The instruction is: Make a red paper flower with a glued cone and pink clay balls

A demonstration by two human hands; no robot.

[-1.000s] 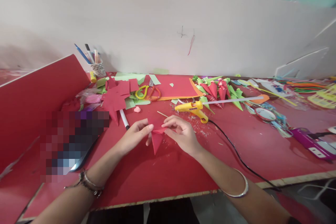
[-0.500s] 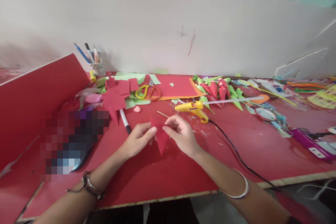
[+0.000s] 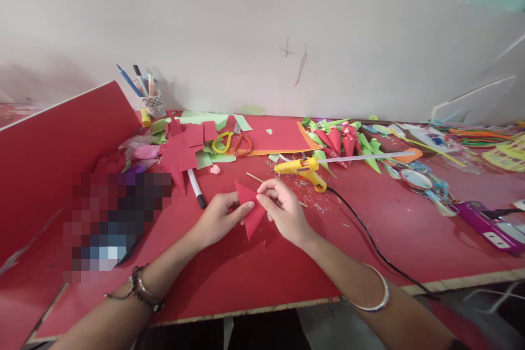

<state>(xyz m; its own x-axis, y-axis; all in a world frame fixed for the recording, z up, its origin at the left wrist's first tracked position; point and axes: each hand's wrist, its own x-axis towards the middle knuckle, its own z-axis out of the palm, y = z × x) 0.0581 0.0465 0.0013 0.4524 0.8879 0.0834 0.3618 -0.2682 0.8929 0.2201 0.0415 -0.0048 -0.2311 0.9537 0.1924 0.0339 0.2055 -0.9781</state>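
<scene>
Between my hands is a piece of red paper (image 3: 253,220), rolled or folded to a point that faces down toward me. My left hand (image 3: 223,217) pinches its left side, thumb on the front and fingers behind. At the upper right edge, my right hand (image 3: 283,209) grips the paper between thumb and fingertips. Both hands are just above the red table (image 3: 229,284). A thin stick (image 3: 255,177) lies partly hidden behind the paper and my right hand. Close by on the right rests a yellow glue gun (image 3: 301,169) with a long glue stick in its back.
Red paper squares (image 3: 186,145), scissors (image 3: 241,145) and a marker (image 3: 197,188) lie at the back left. Red and green paper cones (image 3: 340,139) are piled behind the glue gun. Its black cord (image 3: 369,235) runs to the front edge. A purple power strip (image 3: 488,224) sits far right.
The red paper has tilted, its tip shifting slightly left, and its upper left corner now shows clearly. Both hands stay on it, nearly in place.
</scene>
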